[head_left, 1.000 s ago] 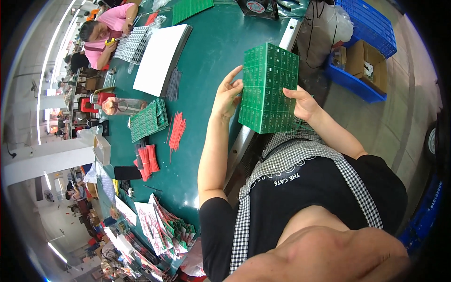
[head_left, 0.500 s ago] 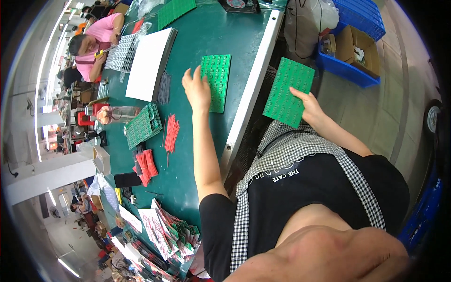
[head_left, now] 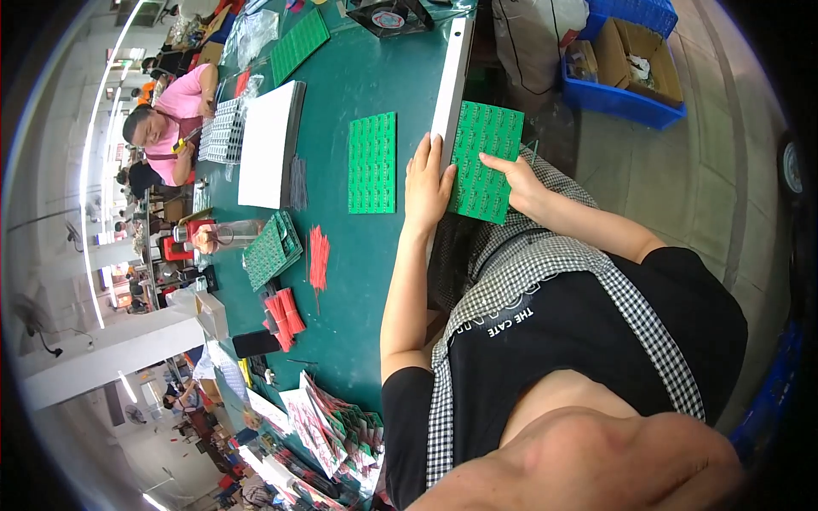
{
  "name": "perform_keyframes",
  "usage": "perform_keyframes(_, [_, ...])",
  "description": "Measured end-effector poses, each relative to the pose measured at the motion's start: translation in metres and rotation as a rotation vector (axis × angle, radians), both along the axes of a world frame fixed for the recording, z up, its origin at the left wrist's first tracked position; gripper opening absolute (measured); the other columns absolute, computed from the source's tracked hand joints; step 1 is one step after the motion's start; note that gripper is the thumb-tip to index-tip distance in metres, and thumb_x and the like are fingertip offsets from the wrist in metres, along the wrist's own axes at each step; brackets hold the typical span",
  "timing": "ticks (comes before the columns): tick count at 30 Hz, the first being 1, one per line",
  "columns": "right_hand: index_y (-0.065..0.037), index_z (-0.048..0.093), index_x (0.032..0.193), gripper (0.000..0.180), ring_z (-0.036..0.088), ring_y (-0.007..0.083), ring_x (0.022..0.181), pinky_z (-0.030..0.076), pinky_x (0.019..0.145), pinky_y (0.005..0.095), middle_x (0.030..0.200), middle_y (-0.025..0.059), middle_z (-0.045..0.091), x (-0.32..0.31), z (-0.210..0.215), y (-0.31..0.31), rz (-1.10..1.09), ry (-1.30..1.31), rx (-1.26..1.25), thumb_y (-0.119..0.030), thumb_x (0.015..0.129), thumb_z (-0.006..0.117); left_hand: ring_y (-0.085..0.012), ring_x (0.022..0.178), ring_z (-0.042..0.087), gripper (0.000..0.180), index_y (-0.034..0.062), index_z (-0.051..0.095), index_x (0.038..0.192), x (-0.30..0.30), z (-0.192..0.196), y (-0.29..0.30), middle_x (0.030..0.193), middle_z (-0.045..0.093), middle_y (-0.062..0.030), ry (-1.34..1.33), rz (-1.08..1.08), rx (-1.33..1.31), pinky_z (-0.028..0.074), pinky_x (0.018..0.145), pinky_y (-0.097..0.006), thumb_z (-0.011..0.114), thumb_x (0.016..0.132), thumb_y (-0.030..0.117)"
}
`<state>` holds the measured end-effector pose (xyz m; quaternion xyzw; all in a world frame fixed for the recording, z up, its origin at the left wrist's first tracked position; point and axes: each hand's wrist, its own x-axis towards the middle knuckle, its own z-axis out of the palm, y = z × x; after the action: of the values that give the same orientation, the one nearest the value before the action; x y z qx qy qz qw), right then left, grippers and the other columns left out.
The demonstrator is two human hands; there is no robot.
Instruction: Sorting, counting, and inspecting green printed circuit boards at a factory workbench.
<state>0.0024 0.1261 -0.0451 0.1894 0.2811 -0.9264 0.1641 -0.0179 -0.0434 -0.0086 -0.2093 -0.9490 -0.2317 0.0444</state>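
Note:
My right hand (head_left: 518, 181) grips a green circuit board panel (head_left: 484, 136) by its right side, thumb on top and the other fingers hidden beneath. The panel is held over my lap, just right of the table's edge. Resting along the pale table rim, my left hand (head_left: 428, 185) has its fingers stretched out, with the thumb by the panel's left edge; whether it touches is hard to tell. A second green circuit board panel (head_left: 372, 162) lies flat on the table, left of that hand.
On the green table (head_left: 358, 272) are a white stack (head_left: 270, 145), piled circuit boards (head_left: 273, 249), red wires (head_left: 319, 260), a black phone (head_left: 256, 344) and a small fan (head_left: 389, 17). A co-worker in pink (head_left: 181, 102) sits across. A blue crate (head_left: 626, 104) stands right.
My left hand has moved right, from beside the panel on the table to the table's edge. My right hand has brought its panel left, closer to the table.

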Motion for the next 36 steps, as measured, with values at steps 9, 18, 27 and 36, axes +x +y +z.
perform_keyframes(9, [-0.004, 0.053, 0.112, 0.031, 0.056, 0.0196, 0.099, 0.046, 0.087, 0.0359, 0.108, 0.0080, 0.058, -0.010, -0.034, -0.005, 0.142, 0.027, -0.161, -0.012, 0.083, 0.061, -0.0386, 0.116, 0.041, 0.053, 0.0007, 0.032, 0.131, 0.003, 0.006, 0.009, 0.133, 0.034, -0.0223, 0.059, 0.025, -0.138, 0.034, 0.096, -0.045, 0.051, 0.086, 0.021])
perform_keyframes(18, [-0.006, 0.051, 0.115, 0.039, 0.054, 0.0213, 0.104, 0.043, 0.091, 0.0393, 0.112, 0.0082, 0.056, -0.024, -0.079, -0.014, 0.335, 0.041, -0.433, -0.024, 0.082, 0.063, -0.0344, 0.127, 0.031, 0.054, 0.0045, 0.030, 0.134, 0.005, 0.009, 0.012, 0.137, 0.031, -0.0189, 0.070, 0.023, -0.194, 0.028, 0.100, -0.051, 0.049, 0.087, 0.024])
perform_keyframes(27, [-0.012, 0.042, 0.128, 0.047, 0.043, 0.0222, 0.117, 0.032, 0.100, 0.0401, 0.125, 0.0064, 0.049, -0.040, -0.071, -0.042, 0.430, 0.164, -0.527, -0.036, 0.088, 0.050, -0.0340, 0.129, 0.026, 0.066, 0.0056, 0.028, 0.135, 0.008, 0.017, 0.016, 0.139, 0.028, -0.0183, 0.025, 0.044, -0.211, 0.023, 0.101, -0.052, 0.056, 0.082, 0.031])
perform_keyframes(36, [-0.006, 0.050, 0.113, 0.030, 0.054, 0.0170, 0.099, 0.043, 0.087, 0.0331, 0.109, 0.0058, 0.057, -0.013, -0.041, 0.011, 0.149, 0.117, -0.210, -0.022, 0.088, 0.054, -0.0337, 0.129, 0.025, 0.054, 0.0072, 0.041, 0.128, 0.012, 0.020, 0.015, 0.137, 0.030, -0.0182, 0.107, 0.030, -0.116, 0.023, 0.102, -0.051, 0.055, 0.082, 0.032])
